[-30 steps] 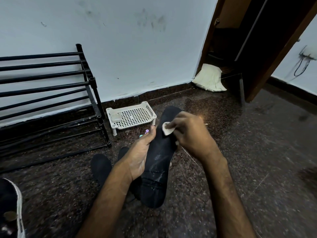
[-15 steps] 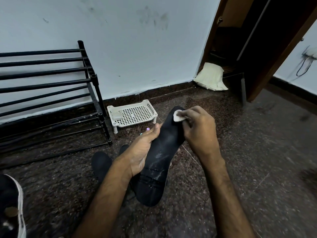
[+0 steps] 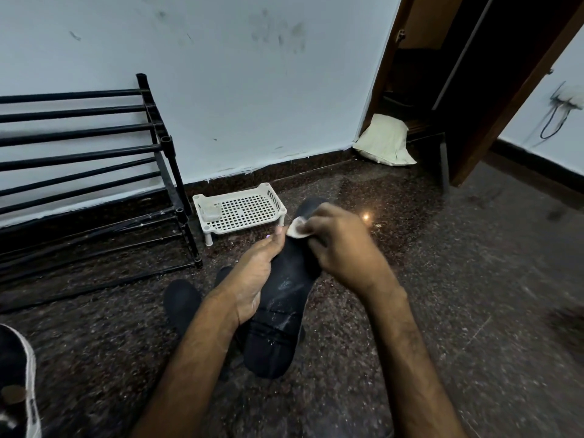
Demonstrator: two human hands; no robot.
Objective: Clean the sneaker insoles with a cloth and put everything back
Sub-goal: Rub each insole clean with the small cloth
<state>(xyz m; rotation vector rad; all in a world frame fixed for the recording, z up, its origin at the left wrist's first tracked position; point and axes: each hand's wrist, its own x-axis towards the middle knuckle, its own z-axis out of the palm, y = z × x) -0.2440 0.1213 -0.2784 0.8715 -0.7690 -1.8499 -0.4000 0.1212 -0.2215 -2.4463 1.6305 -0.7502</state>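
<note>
Wiping insole [image 3: 284, 298], mid-frame.
Pinching cloth [image 3: 297, 231] in right hand [image 3: 344, 251], now back off toe tip; clasping insole in left hand [image 3: 252, 279]; wiping likely unfinished.

Seemingly, cloth [image 3: 297, 229] slid back down insole [image 3: 284, 298].

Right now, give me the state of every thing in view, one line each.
held insole, tilted, whitish streaks, gripped by left hand
cloth, pinched by right hand, pressed near insole's far end
second insole, lying on floor
white tray, standing on floor, small block inside
shoe rack, upright against wall
sneaker, on floor, cropped
door, open
</note>
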